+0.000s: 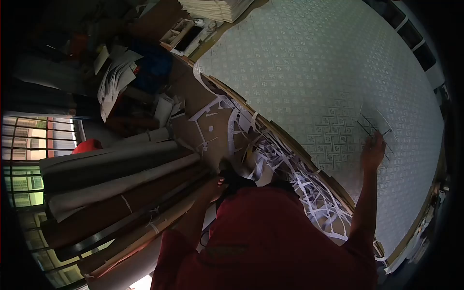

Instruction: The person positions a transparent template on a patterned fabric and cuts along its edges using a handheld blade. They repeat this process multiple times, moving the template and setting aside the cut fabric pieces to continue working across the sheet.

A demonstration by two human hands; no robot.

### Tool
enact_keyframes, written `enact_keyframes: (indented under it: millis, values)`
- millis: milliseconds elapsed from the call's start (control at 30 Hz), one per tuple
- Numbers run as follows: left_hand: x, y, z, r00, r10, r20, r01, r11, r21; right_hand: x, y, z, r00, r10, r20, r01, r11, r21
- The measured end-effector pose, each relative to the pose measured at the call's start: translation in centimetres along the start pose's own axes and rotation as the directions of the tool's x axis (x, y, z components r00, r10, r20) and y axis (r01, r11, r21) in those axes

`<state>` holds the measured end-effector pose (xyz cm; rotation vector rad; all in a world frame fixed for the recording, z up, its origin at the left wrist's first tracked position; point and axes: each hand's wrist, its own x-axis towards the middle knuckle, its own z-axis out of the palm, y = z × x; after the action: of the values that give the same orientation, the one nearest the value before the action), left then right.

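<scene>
My right hand [373, 151] is over the large patterned sheet [290, 72] that covers the table, its fingers closed on a thin flat piece with dark straight edges [367, 124]. Whether that piece is clear or paper I cannot tell. Down by my left side, near the rolls, my left hand [215, 187] has its fingers curled beside something dark; what it holds, if anything, is hidden in shadow.
Long rolls of material [121, 188] lie at the left below a barred window [34, 159]. White paper strips [314, 198] pile along the table's wooden edge [270, 126]. A paper stack [217, 8] and an open box [181, 36] stand at the top.
</scene>
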<state>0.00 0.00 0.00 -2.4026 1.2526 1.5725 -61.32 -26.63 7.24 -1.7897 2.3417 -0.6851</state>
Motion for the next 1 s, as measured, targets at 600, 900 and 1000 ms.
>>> enact_keyframes:
  millis: [600,900,1000]
  values:
    - [22.5,-13.0,-23.3,0.886,0.368,0.283,-0.462,0.764,0.450,-10.0,-23.6,10.2,0.945,0.061,-0.321,-0.088,0.994,-0.069]
    - [20.2,-7.2,-23.2,0.914,0.393,0.106,-0.406,0.891,0.204,-9.9,-26.6,11.9,0.910,-0.049,-0.411,-0.006,0.991,-0.131]
    - [19.1,-7.4,-20.9,0.878,0.414,0.241,-0.454,0.880,0.142,-10.2,-26.5,12.0,0.916,-0.027,-0.401,-0.017,0.994,-0.107]
